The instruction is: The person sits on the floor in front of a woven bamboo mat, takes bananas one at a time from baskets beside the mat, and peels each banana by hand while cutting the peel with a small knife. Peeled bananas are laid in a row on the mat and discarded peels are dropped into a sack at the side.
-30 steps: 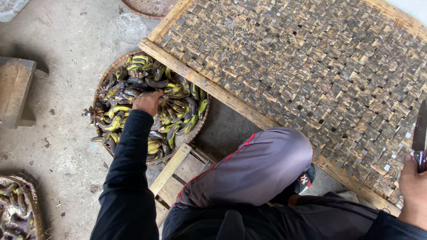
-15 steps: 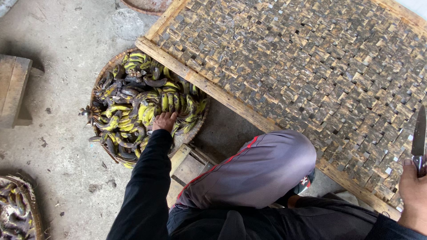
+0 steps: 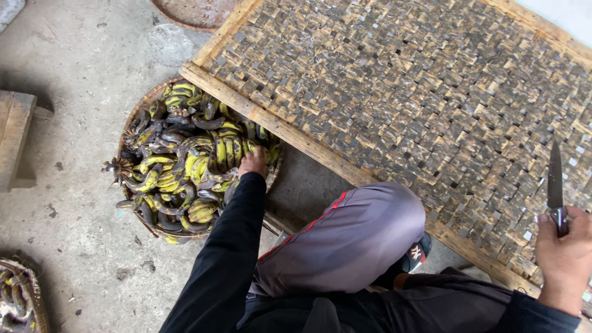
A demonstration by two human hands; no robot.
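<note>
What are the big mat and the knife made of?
The mat looks like woven strips of bamboo or wood, dull brown, in a pale wooden frame: you can see the criss-cross weave. The knife in the right hand seems to be metal: its blade is grey and smooth.

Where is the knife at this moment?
In the head view the knife is at the far right, held upright in the right hand, its blade pointing up over the near right corner of the woven bamboo tray, far from the banana basket.

Bare concrete floor (image 3: pixel 68 74) beside banana basket (image 3: pixel 139 108)
</note>
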